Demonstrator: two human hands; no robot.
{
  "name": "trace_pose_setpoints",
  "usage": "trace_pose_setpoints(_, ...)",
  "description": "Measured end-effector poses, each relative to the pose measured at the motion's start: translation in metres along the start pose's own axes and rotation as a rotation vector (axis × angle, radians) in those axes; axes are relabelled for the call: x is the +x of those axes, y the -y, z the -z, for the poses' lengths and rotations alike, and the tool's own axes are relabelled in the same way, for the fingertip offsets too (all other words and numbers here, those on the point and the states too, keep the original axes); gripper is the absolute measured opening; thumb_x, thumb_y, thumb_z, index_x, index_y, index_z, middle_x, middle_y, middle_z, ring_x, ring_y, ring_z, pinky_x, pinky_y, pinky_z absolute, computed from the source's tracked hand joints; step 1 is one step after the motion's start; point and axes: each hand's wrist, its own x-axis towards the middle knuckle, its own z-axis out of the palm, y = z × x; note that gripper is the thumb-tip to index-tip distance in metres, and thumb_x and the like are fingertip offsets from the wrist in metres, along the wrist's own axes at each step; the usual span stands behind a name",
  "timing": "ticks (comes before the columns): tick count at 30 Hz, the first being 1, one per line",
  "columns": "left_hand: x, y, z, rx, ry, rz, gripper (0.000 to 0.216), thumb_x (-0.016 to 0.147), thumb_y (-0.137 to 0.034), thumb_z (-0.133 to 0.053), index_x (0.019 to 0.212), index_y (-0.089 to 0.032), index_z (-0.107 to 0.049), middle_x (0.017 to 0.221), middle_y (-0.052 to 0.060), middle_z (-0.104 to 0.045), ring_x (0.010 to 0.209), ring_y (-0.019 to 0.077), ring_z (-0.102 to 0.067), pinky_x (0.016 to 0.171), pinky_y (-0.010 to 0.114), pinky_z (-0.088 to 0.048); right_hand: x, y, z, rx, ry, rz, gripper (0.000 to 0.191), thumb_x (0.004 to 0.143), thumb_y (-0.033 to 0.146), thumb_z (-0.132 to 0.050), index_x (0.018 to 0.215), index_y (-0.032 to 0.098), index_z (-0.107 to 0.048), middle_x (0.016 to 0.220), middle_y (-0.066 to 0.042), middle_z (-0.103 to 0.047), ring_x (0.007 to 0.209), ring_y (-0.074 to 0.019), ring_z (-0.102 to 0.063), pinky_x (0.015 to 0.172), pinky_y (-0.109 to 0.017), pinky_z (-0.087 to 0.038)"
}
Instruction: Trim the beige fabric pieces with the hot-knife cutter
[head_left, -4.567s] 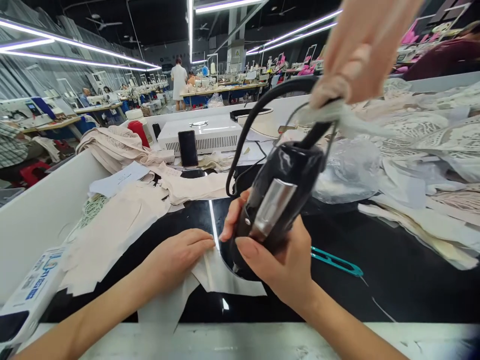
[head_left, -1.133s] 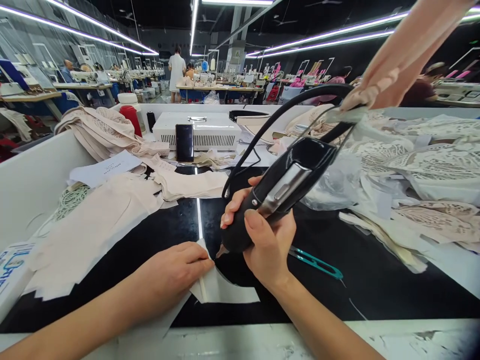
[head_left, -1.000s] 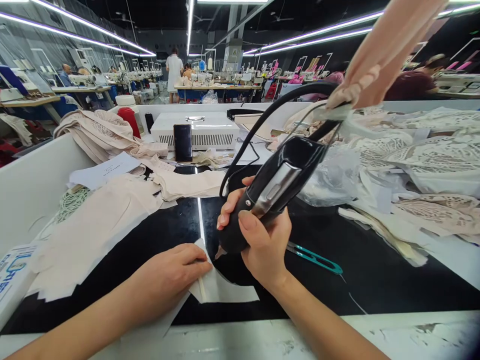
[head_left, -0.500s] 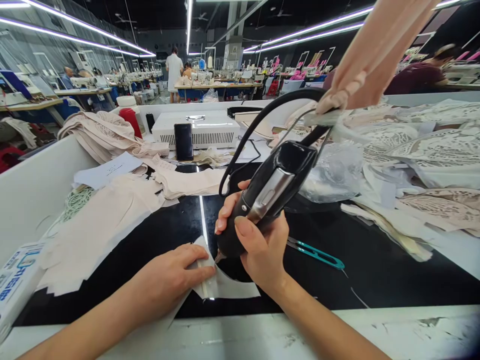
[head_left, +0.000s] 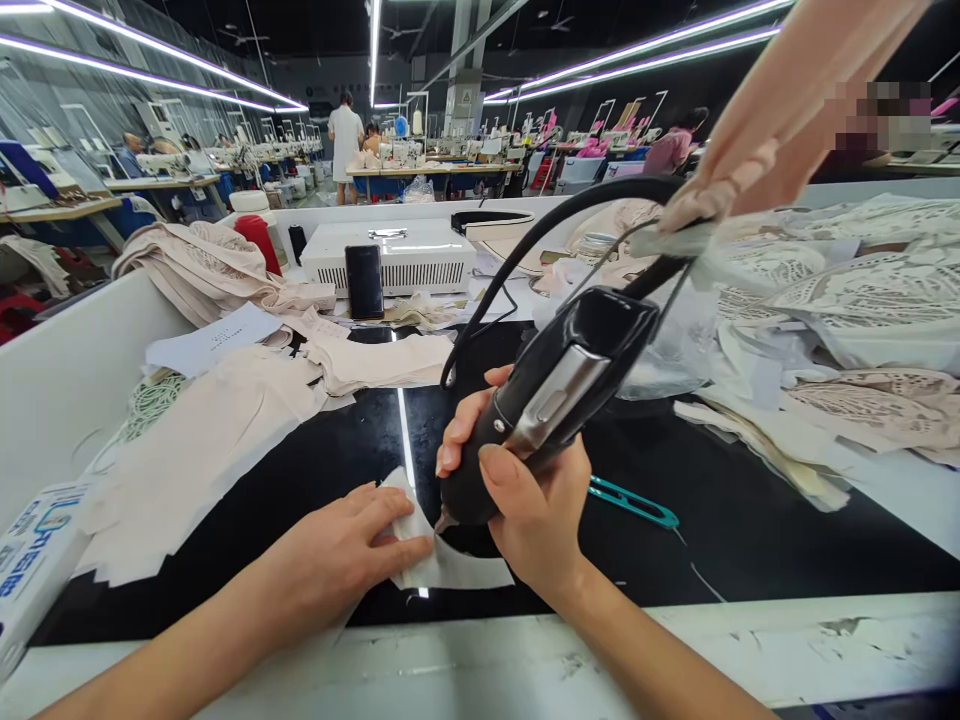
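Observation:
My right hand [head_left: 536, 500] is wrapped round a black corded power tool [head_left: 551, 400] with a silver switch plate, its body tilted up to the right. The tool's narrow metal tip [head_left: 444, 522] points down at the curved edge of a small off-white fabric piece [head_left: 457, 568]; whether it touches is hard to tell. My left hand [head_left: 337, 550] lies on that piece, fingertips spread and pressing it to the black glossy board [head_left: 570, 570]. The thumb rests just left of the tip. Teal thread snips [head_left: 637, 503] lie to the right of my right hand.
A pale cloth [head_left: 750, 130] tied to the cord holds it up. Beige fabric pieces [head_left: 210, 450] lie left; lace parts [head_left: 862, 310] and a plastic bag [head_left: 679, 350] sit right. Behind stand a phone [head_left: 365, 282] and a white vented box [head_left: 390, 255]. People work farther back.
The power tool and my right hand have shifted slightly right. The fabric under my left fingers looks flatter, and my left hand stays nearly in place. The view has moved a little.

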Motion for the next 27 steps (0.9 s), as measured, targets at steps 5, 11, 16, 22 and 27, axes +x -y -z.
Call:
trace_pose_setpoints(5, -0.001, 0.001, 0.000, 0.004, 0.003, -0.007, 0.039, 0.098, -0.001, -0.043, 0.125, -0.021, -0.061, 0.125, 0.012, -0.063, 0.118, 0.0228, -0.064, 0.102, 0.039, -0.057, -0.001, 0.000, -0.001, 0.000, 0.023, -0.022, 0.028, 0.088, 0.036, -0.077, 0.103, 0.026, -0.055, 0.080, 0.005, -0.066, 0.059, -0.0112, -0.061, 0.056, -0.026, -0.056)
trace_pose_setpoints(11, -0.008, 0.003, -0.002, -0.005, 0.005, 0.003, 0.048, 0.094, 0.006, -0.039, 0.128, -0.018, -0.061, 0.129, 0.013, -0.064, 0.125, 0.0244, -0.063, 0.109, 0.048, -0.053, -0.001, 0.018, 0.008, -0.018, -0.032, -0.008, 0.039, 0.082, 0.042, -0.083, 0.107, 0.026, -0.058, 0.079, 0.004, -0.066, 0.058, -0.0126, -0.062, 0.052, -0.027, -0.054)
trace_pose_setpoints(16, -0.002, -0.009, 0.001, -0.065, -0.016, 0.050, 0.040, 0.096, 0.003, -0.041, 0.130, -0.012, -0.058, 0.126, 0.015, -0.065, 0.121, 0.0256, -0.062, 0.103, 0.041, -0.058, -0.013, 0.030, 0.020, -0.024, -0.033, -0.003, 0.042, 0.082, 0.041, -0.084, 0.115, 0.028, -0.061, 0.080, 0.003, -0.067, 0.059, -0.0128, -0.064, 0.053, -0.026, -0.054)
trace_pose_setpoints(22, 0.010, -0.028, -0.008, -0.251, 0.020, 0.132, 0.032, 0.103, -0.004, -0.041, 0.127, -0.015, -0.058, 0.113, 0.010, -0.066, 0.101, 0.0204, -0.064, 0.089, 0.032, -0.060, -0.024, 0.033, 0.023, -0.031, -0.043, -0.020, 0.042, 0.082, 0.041, -0.084, 0.115, 0.029, -0.060, 0.081, 0.002, -0.067, 0.059, -0.0128, -0.062, 0.050, -0.026, -0.054)
trace_pose_setpoints(27, 0.005, -0.032, -0.015, -0.247, 0.027, 0.114, 0.027, 0.106, -0.010, -0.042, 0.126, -0.016, -0.059, 0.109, 0.010, -0.064, 0.099, 0.0220, -0.063, 0.088, 0.035, -0.060, -0.025, 0.035, 0.021, -0.046, -0.061, -0.029, 0.044, 0.080, 0.044, -0.086, 0.111, 0.027, -0.059, 0.080, 0.003, -0.066, 0.058, -0.0118, -0.062, 0.051, -0.025, -0.055)
